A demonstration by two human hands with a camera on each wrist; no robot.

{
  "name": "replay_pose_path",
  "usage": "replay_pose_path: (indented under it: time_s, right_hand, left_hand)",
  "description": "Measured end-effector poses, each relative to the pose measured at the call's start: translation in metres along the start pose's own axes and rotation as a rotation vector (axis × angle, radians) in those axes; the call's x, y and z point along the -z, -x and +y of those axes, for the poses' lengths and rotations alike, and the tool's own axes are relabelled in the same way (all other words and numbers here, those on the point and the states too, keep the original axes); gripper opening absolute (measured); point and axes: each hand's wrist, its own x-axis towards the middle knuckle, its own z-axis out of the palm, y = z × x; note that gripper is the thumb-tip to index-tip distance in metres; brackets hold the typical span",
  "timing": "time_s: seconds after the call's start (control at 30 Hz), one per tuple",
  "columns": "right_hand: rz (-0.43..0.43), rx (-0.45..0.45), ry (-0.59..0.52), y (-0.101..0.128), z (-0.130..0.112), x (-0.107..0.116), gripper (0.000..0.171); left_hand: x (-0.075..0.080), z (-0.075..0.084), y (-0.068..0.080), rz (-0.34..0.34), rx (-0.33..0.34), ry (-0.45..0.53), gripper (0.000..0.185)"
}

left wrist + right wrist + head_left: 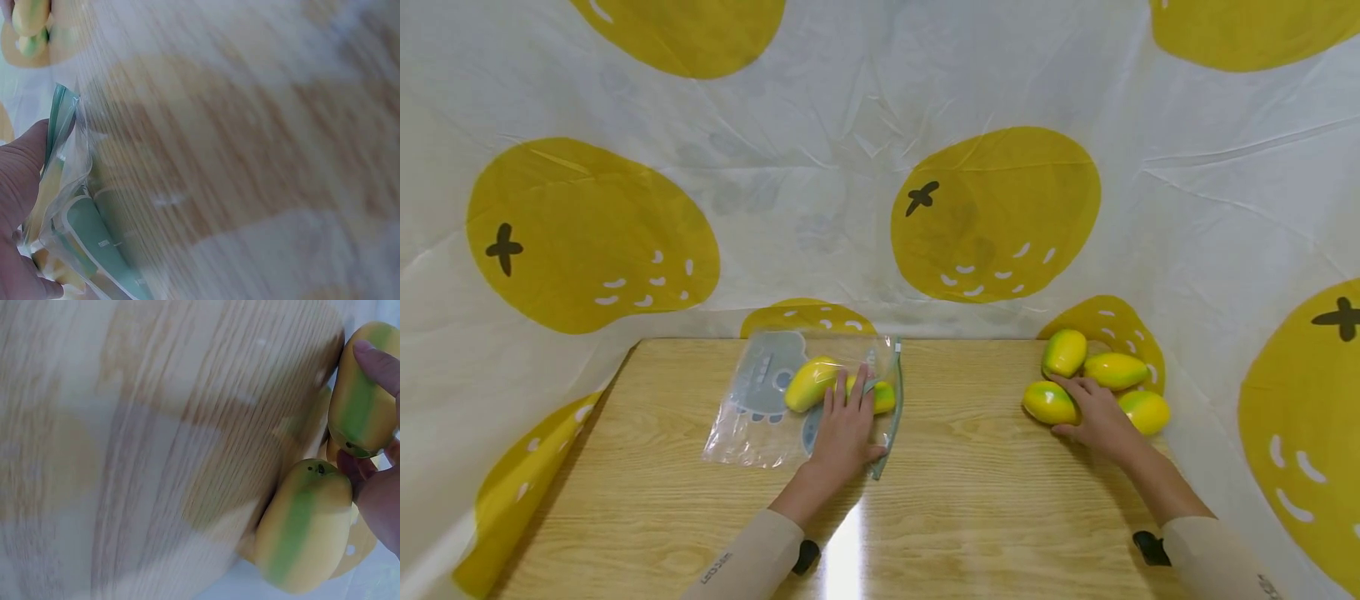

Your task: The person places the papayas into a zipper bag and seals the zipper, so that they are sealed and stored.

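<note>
My left hand [844, 433] lies over a clear zip bag [730, 442], its fingers stretched across the yellow-green mangoes inside. One mango [811, 385] shows left of the fingers, and part of another mango [883, 397] to their right. In the left wrist view the thumb touches the green zip edge [59, 119]. At the right, my right hand [1101, 421] holds the nearest left mango [1048, 403], with thumb and fingers on opposite sides. The right wrist view shows the thumb on this mango [359, 403], beside another mango [304, 528].
Close around the right hand lie an upright mango [1065, 353], a mango lying sideways [1116, 371] and one mango [1145, 412] by the wrist. A white cloth [820, 225] printed with yellow fruit hangs behind the wooden table [970, 492] and along its sides.
</note>
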Motion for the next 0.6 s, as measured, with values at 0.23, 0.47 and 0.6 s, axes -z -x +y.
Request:
replay_pose_path:
  time_s: [0.23, 0.47, 0.6]
  right_hand:
    - [0.036, 0.032, -0.065, 0.003, -0.004, 0.001, 0.082]
    - [0.036, -0.022, -0.163, 0.005, -0.017, 0.003, 0.082]
    - [0.043, -0.049, -0.212, 0.005, -0.029, 0.003, 0.082]
  left_hand:
    - [0.000, 0.000, -0.001, -0.002, -0.001, -0.001, 0.111]
    - [0.000, 0.000, -0.001, -0.001, -0.002, 0.004, 0.111]
    - [0.002, 0.000, -0.002, -0.014, 0.002, -0.008, 0.111]
